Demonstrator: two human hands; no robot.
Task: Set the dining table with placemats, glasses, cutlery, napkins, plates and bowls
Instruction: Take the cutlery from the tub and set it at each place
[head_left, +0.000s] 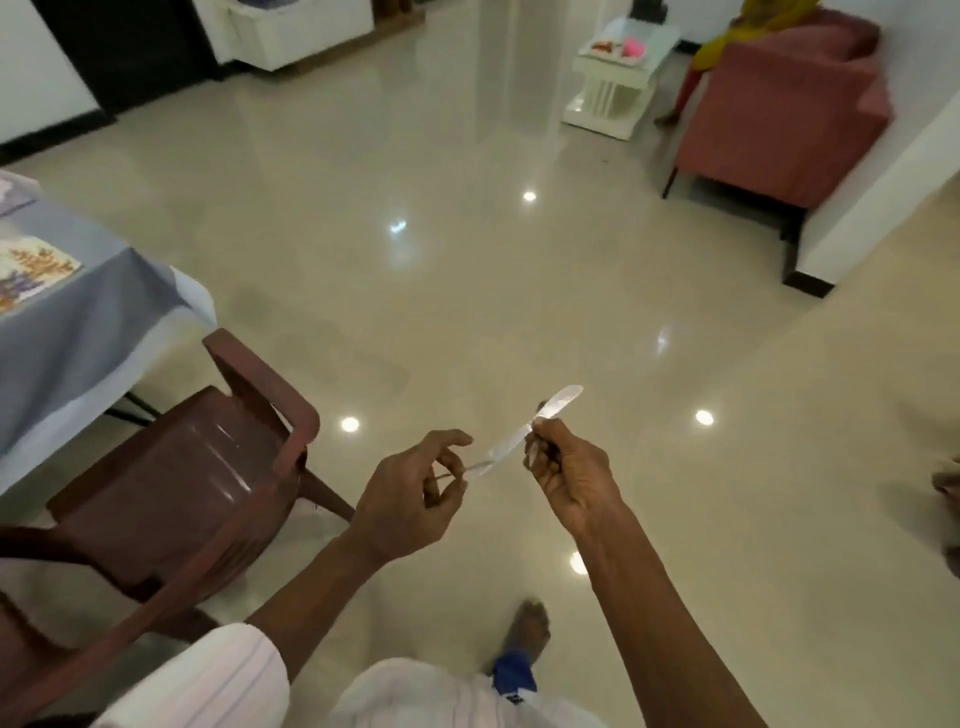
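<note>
I stand over a glossy tiled floor, both hands raised in front of me. My right hand (563, 470) grips shiny metal cutlery (558, 402) whose blurred blade-like end points up and to the right. My left hand (410, 493) pinches another thin, shiny piece of cutlery (488, 462) between thumb and fingers; it reaches toward the right hand. The two pieces cross or meet between my hands; blur hides what kind they are. The dining table (57, 332), under a grey cloth, stands at the left edge with a patterned placemat (31, 270) on it.
A brown plastic chair (176, 483) stands by the table at lower left. A pink sofa (779, 104) and a white side table (618, 67) are at the far right, with a person in yellow (727, 36) beside them. Open floor (467, 260) lies ahead.
</note>
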